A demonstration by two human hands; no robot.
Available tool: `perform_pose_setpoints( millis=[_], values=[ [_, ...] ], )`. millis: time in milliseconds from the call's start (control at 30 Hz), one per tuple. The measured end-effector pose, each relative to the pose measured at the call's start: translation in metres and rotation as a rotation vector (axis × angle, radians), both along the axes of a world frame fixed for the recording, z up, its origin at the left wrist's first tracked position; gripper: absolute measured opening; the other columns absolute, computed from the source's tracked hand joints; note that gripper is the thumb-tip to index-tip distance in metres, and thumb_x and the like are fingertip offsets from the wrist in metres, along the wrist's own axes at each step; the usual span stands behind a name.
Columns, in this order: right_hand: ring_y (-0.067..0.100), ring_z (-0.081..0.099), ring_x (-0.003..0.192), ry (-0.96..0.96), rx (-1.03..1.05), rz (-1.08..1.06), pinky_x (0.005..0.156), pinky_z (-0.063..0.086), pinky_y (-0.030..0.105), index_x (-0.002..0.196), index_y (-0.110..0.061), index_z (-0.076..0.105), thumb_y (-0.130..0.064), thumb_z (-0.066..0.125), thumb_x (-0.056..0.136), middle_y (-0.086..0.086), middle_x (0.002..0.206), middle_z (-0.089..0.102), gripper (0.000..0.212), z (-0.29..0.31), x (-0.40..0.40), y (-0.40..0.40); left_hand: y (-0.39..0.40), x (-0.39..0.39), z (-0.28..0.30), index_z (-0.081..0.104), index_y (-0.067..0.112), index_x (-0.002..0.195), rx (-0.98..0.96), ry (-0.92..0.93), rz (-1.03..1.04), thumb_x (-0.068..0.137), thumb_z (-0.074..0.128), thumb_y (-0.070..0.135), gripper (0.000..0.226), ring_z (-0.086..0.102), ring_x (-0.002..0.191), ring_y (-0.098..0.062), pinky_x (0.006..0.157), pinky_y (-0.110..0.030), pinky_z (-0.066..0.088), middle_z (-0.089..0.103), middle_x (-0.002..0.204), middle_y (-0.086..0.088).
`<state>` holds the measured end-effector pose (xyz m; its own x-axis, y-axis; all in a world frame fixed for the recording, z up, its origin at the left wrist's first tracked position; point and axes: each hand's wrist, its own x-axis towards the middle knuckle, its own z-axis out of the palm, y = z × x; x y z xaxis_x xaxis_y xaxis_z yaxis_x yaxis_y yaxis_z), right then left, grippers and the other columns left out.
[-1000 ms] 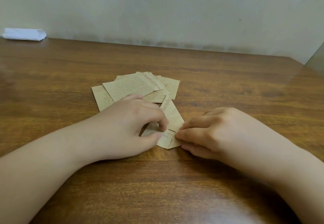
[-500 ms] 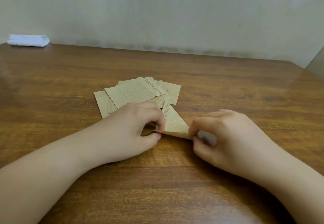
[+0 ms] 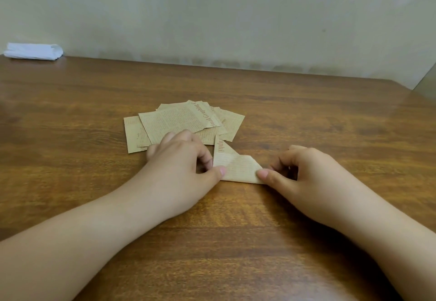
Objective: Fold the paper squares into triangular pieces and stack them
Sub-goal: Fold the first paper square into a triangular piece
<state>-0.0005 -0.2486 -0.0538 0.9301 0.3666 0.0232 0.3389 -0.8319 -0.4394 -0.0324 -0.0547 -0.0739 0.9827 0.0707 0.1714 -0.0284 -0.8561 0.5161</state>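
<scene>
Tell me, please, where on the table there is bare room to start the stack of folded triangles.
Bare wood lies right of the right hand, toward the table edge, and left of the loose paper squares, below the white bundle. It is crowded in the middle: the folded piece between both thumbs, the left hand touching the squares.

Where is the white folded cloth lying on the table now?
In the head view, the white folded cloth lies at the wooden table's far left corner, against the wall.

The top paper square (image 3: 179,121) reads partly "Graphine"; the folded piece (image 3: 236,166) shows "aphin".
</scene>
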Motion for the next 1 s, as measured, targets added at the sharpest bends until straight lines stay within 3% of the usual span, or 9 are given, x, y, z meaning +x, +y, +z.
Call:
perform_pose_setpoints(
  millis=[167,333,467,633,767,933,1000],
  values=[
    [0.005,0.055,0.068,0.009,-0.047,-0.065,0.063,0.048,0.025,0.079,-0.027,0.065,-0.054,0.056,0.086,-0.009,0.077,0.061,0.029,0.0004,-0.0016,0.0031,-0.0013,-0.0014,-0.0017,0.051,0.033,0.076,0.074,0.008,0.063,0.080,0.055,0.056,0.024,0.027,0.104,-0.001,0.089,-0.024,0.016,0.038,0.097,0.021],
    [0.007,0.055,0.067,-0.003,-0.068,-0.095,0.061,0.045,0.026,0.069,-0.023,0.062,-0.054,0.060,0.083,-0.006,0.069,0.062,0.034,0.0007,-0.0013,0.0049,0.0006,-0.0028,-0.0025,0.039,0.035,0.082,0.091,-0.010,0.048,0.080,0.049,0.057,0.024,0.028,0.104,-0.004,0.089,-0.026,0.018,0.034,0.092,0.023],
    [0.012,0.057,0.070,-0.008,-0.066,-0.119,0.064,0.043,0.027,0.067,-0.022,0.063,-0.055,0.062,0.081,-0.006,0.068,0.063,0.036,0.0002,-0.0008,0.0056,0.0001,-0.0032,-0.0010,0.044,0.040,0.091,0.062,-0.029,0.019,0.083,0.053,0.050,0.016,0.030,0.107,-0.005,0.089,-0.027,0.018,0.039,0.099,0.021],
    [0.013,0.056,0.066,0.002,-0.063,-0.159,0.055,0.038,0.026,0.062,-0.021,0.061,-0.057,0.064,0.078,-0.005,0.061,0.058,0.040,0.0015,-0.0006,0.0054,-0.0004,-0.0035,-0.0012,0.052,0.044,0.095,0.036,-0.035,-0.055,0.087,0.055,0.043,0.008,0.028,0.108,-0.001,0.089,-0.026,0.014,0.040,0.104,0.022],
    [0.015,0.057,0.071,-0.004,-0.076,-0.164,0.060,0.036,0.027,0.064,-0.020,0.063,-0.058,0.064,0.078,-0.005,0.063,0.059,0.041,0.0011,0.0005,0.0040,-0.0002,-0.0025,-0.0014,0.055,0.047,0.095,0.038,-0.025,-0.078,0.088,0.055,0.042,0.008,0.028,0.109,0.000,0.089,-0.025,0.013,0.039,0.104,0.022],
    [0.011,0.052,0.069,0.043,-0.077,-0.143,0.061,0.035,0.027,0.069,-0.022,0.060,-0.057,0.063,0.080,-0.006,0.064,0.056,0.036,-0.0003,0.0037,0.0024,-0.0018,0.0002,0.0029,0.044,0.072,0.098,0.120,0.003,-0.197,0.094,0.047,0.037,0.036,0.021,0.107,0.000,0.086,-0.022,0.008,0.028,0.111,0.029],
    [0.008,0.048,0.068,0.055,-0.062,-0.126,0.060,0.033,0.026,0.072,-0.025,0.057,-0.056,0.063,0.081,-0.009,0.066,0.052,0.033,0.0004,0.0041,0.0012,-0.0030,0.0009,0.0028,0.039,0.076,0.105,0.211,0.012,-0.251,0.098,0.038,0.031,0.046,0.017,0.108,-0.001,0.094,-0.025,0.006,0.021,0.115,0.031]
  ],
)
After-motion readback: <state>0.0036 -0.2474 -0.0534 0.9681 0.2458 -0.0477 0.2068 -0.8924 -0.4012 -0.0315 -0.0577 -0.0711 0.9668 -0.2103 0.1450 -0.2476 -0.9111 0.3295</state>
